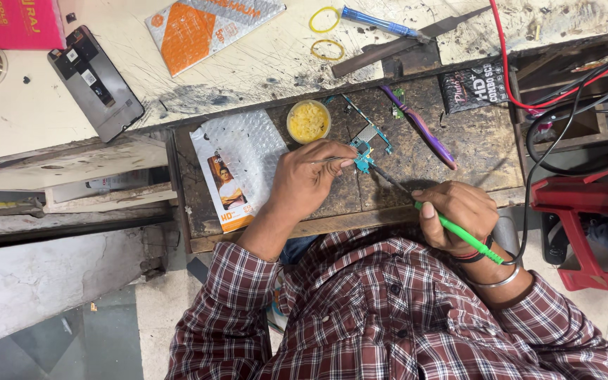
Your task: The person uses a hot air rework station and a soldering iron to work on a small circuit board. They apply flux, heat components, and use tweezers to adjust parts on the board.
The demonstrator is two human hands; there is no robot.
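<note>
The left hand [309, 176] pinches thin metal tweezers [321, 161] against the small teal circuit board [364, 153]. The right hand [459, 213] grips a green-handled soldering iron [452, 226], its tip at that board.

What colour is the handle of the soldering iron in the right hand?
Bright green; the slim soldering iron handle shows best in the head view, gripped by the right hand.

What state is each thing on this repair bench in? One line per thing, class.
Circuit board: flat on the bench, touched by both tools.
Soldering iron: gripped in the right hand, tip on the board.
Tweezers: pinched in the left hand.
Yellow paste tin: open.
Phone: face down, back removed.
</note>
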